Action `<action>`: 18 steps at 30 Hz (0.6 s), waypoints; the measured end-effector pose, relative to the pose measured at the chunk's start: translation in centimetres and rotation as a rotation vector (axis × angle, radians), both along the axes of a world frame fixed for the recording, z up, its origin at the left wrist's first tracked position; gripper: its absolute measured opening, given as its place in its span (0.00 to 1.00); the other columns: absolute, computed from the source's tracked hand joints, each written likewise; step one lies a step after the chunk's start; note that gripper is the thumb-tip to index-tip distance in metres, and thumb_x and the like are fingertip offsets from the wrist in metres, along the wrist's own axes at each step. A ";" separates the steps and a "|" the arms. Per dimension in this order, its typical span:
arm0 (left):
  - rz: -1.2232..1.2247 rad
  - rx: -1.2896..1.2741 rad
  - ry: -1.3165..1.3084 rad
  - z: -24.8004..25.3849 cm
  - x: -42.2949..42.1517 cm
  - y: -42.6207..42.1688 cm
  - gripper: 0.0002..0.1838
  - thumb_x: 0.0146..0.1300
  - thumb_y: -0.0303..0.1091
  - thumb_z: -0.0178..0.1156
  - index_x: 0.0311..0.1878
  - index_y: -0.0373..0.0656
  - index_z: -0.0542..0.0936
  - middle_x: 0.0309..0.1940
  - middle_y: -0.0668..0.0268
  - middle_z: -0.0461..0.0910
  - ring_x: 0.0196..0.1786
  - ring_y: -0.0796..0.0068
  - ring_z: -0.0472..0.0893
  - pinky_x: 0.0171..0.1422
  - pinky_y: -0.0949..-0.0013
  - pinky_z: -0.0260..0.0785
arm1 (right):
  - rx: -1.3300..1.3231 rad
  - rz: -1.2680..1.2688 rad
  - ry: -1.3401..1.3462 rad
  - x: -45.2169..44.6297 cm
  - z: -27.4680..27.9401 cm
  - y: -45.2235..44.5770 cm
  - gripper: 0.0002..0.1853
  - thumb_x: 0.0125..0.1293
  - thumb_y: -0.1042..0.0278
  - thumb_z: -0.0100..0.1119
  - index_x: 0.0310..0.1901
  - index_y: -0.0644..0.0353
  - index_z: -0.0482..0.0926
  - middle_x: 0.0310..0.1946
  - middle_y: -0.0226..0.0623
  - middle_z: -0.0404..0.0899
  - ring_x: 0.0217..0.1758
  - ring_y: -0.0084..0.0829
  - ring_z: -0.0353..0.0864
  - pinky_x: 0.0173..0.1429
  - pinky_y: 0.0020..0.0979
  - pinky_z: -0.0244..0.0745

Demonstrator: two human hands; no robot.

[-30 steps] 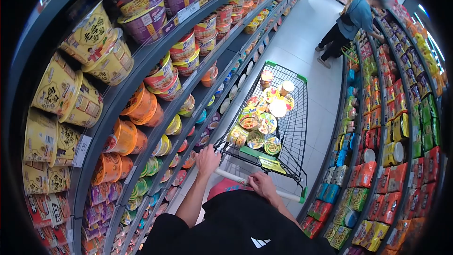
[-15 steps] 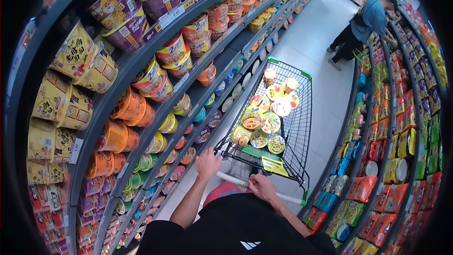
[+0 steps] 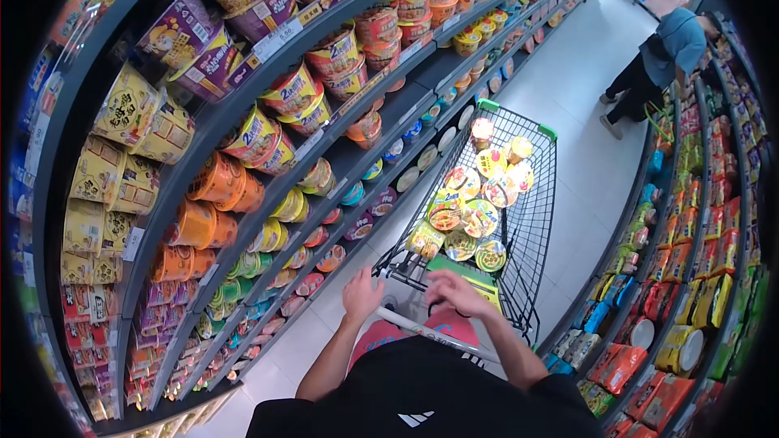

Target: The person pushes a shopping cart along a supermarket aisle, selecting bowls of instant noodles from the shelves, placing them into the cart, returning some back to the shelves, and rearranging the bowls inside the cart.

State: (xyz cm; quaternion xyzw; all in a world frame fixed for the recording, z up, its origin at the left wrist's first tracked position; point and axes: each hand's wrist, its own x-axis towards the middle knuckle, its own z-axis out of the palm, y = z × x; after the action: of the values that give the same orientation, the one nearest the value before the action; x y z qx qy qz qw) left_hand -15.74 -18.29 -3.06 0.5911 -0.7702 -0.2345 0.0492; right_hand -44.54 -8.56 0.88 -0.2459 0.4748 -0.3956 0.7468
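A shopping cart (image 3: 527, 219) stands in front of me with several instant noodle cups (image 3: 462, 215) in its basket. My left hand (image 3: 363, 294) is closed around the left end of the cart's pale handle (image 3: 406, 324). My right hand (image 3: 458, 292) is above and beyond the handle, near the green flap (image 3: 442, 264) at the basket's near end. Its fingers are bent and a little apart, with nothing visible in them. A yellow-green sign (image 3: 485, 292) on the cart lies partly behind this hand.
Shelves (image 3: 276, 130) of noodle cups and tubs rise close on my left. Packets fill the right shelves (image 3: 625, 308). Farther up the aisle, a person (image 3: 661, 53) in a blue-grey top leans toward the right shelf. Pale floor tiles (image 3: 568, 130) run between.
My right hand has lifted off the handle and moved forward, its fingers loosening. My left hand stays at the handle's left end. The view has shifted, with the cart appearing farther right.
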 end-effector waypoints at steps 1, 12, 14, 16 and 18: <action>0.005 0.004 -0.010 0.3 -0.4 0.4 0.25 0.71 0.46 0.66 0.65 0.43 0.80 0.53 0.52 0.87 0.53 0.42 0.89 0.58 0.40 0.80 | -0.086 0.022 0.026 -1.4 -1.1 -1.5 0.22 0.85 0.72 0.53 0.76 0.56 0.69 0.53 0.39 0.85 0.55 0.34 0.90 0.55 0.41 0.94; 0.121 0.125 0.082 0.9 -5.9 5.3 0.25 0.73 0.44 0.65 0.68 0.42 0.79 0.56 0.51 0.86 0.56 0.41 0.88 0.60 0.42 0.81 | 0.077 -0.252 1.159 -12.9 -21.5 -11.5 0.33 0.76 0.41 0.65 0.61 0.68 0.75 0.52 0.64 0.86 0.59 0.65 0.86 0.63 0.59 0.79; 0.122 0.143 0.120 1.0 -6.6 5.8 0.26 0.73 0.44 0.65 0.69 0.42 0.78 0.56 0.50 0.86 0.56 0.40 0.88 0.60 0.42 0.81 | 0.070 -0.065 1.195 -14.1 -21.4 -11.7 0.31 0.78 0.41 0.62 0.56 0.70 0.80 0.53 0.66 0.85 0.59 0.66 0.86 0.63 0.60 0.79; 0.110 0.179 0.145 0.7 -7.0 6.3 0.27 0.73 0.43 0.65 0.70 0.41 0.76 0.59 0.48 0.84 0.56 0.39 0.87 0.61 0.41 0.81 | -0.033 -0.191 1.285 -13.8 -23.4 -11.4 0.26 0.80 0.46 0.61 0.45 0.70 0.82 0.46 0.66 0.85 0.54 0.67 0.86 0.59 0.60 0.78; 0.116 0.214 0.195 0.6 -7.7 6.7 0.27 0.73 0.43 0.65 0.70 0.41 0.76 0.60 0.48 0.83 0.57 0.38 0.87 0.61 0.40 0.80 | -0.094 -0.272 1.358 -13.8 -23.8 -11.5 0.24 0.78 0.49 0.64 0.38 0.68 0.80 0.36 0.64 0.85 0.46 0.64 0.88 0.53 0.59 0.78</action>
State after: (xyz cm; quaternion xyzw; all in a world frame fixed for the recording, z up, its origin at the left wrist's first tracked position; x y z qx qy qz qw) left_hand -23.41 -11.61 -2.50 0.6109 -0.6969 -0.3683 0.0739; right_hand -58.35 -20.02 -22.88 -0.4095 0.8458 -0.2645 0.2168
